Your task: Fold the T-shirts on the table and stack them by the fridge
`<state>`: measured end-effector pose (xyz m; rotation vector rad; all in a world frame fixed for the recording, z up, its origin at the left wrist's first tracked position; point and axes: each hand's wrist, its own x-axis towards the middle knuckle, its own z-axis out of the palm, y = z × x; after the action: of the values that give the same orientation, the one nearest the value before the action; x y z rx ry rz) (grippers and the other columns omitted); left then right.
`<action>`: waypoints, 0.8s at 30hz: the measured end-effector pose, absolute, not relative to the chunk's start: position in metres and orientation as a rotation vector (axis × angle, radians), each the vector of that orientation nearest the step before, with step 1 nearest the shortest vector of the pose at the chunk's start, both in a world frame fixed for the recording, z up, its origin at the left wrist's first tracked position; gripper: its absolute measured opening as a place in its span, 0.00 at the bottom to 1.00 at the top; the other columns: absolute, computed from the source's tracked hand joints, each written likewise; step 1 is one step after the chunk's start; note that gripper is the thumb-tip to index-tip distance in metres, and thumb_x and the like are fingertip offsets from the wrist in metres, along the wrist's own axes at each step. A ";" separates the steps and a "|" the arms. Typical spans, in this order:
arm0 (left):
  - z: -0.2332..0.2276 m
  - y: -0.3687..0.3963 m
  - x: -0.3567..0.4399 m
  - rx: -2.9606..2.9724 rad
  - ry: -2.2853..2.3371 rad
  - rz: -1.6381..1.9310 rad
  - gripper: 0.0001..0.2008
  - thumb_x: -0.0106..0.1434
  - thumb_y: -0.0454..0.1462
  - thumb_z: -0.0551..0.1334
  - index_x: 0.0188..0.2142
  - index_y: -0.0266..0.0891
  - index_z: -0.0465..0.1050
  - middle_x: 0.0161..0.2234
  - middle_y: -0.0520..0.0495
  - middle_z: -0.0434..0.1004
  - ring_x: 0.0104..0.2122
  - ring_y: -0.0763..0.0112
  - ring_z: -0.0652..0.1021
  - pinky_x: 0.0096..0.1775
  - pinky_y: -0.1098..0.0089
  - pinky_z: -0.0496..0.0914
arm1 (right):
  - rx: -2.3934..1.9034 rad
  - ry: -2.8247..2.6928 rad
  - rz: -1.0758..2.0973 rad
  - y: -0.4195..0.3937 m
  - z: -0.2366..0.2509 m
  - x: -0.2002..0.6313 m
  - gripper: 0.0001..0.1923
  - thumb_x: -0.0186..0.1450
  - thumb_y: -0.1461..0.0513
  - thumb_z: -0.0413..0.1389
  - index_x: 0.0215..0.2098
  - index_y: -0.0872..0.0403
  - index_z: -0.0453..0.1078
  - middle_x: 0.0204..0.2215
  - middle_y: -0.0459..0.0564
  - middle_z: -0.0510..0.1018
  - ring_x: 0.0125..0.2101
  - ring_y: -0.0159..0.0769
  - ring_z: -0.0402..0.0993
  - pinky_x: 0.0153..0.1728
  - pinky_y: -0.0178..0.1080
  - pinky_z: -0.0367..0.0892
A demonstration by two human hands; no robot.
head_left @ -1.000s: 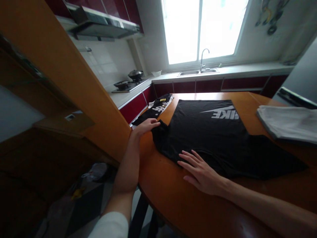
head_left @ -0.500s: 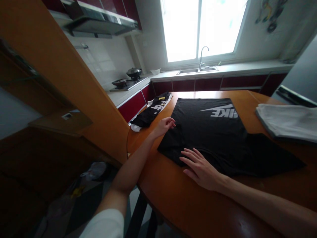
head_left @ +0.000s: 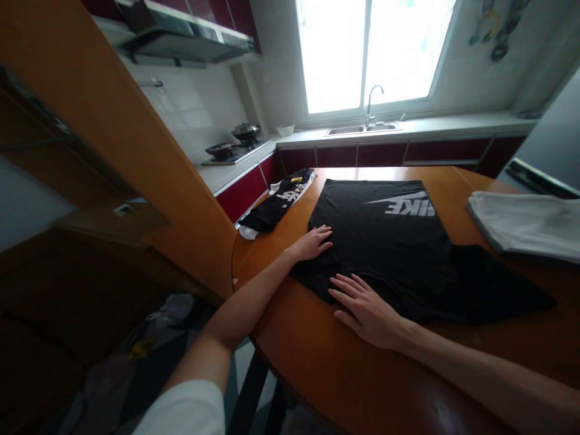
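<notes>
A black T-shirt (head_left: 380, 241) with a light-coloured NIKE print lies spread on the wooden table (head_left: 326, 356), the print upside down from where I stand. My left hand (head_left: 312, 243) rests flat on the shirt's left edge, by the sleeve, with its fingers stretched out. Nearer to me, my right hand (head_left: 369, 307) lies with spread fingers over the shirt's near left part, fingertips on the cloth. Neither hand grasps anything. The right sleeve reaches out flat toward the table's right side.
Folded dark clothes (head_left: 281, 202) with white and yellow prints lie at the table's far left edge. A stack of folded white cloth (head_left: 530, 223) sits at the right. Beyond are a stove with pans (head_left: 246, 133), a sink (head_left: 362, 128) and an orange wooden partition (head_left: 136, 151).
My left hand has moved slightly toward me and to the right, from curled fingers at the shirt's edge to lying flat on it. My right hand has stayed almost still.
</notes>
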<state>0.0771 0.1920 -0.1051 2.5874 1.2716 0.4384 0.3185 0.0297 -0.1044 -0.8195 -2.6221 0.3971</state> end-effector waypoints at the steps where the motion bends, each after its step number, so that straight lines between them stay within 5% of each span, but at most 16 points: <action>1: -0.106 0.191 0.078 2.597 1.290 0.393 0.25 0.72 0.43 0.57 0.65 0.34 0.66 0.68 0.35 0.60 0.69 0.53 0.58 0.67 0.52 0.55 | -0.821 -2.627 0.395 0.030 -0.104 0.319 0.25 0.75 0.53 0.48 0.65 0.53 0.66 0.68 0.57 0.64 0.69 0.49 0.55 0.68 0.59 0.51; 11: -0.107 0.184 0.081 2.614 1.415 0.216 0.34 0.72 0.54 0.54 0.71 0.40 0.55 0.73 0.37 0.46 0.72 0.46 0.49 0.68 0.45 0.46 | -0.822 -2.641 0.389 0.030 -0.103 0.319 0.25 0.75 0.54 0.48 0.66 0.54 0.66 0.68 0.58 0.64 0.69 0.49 0.55 0.68 0.59 0.51; 24: -0.108 0.185 0.078 2.594 1.584 0.094 0.39 0.72 0.59 0.48 0.72 0.38 0.51 0.74 0.40 0.43 0.71 0.41 0.46 0.68 0.48 0.45 | -0.823 -2.631 0.370 0.030 -0.107 0.318 0.24 0.74 0.56 0.49 0.65 0.55 0.66 0.67 0.58 0.64 0.69 0.49 0.55 0.68 0.59 0.52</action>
<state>0.0781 0.1852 -0.1078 2.5937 1.5836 0.0940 0.3182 0.0299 -0.1066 -0.8228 -2.6306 0.3705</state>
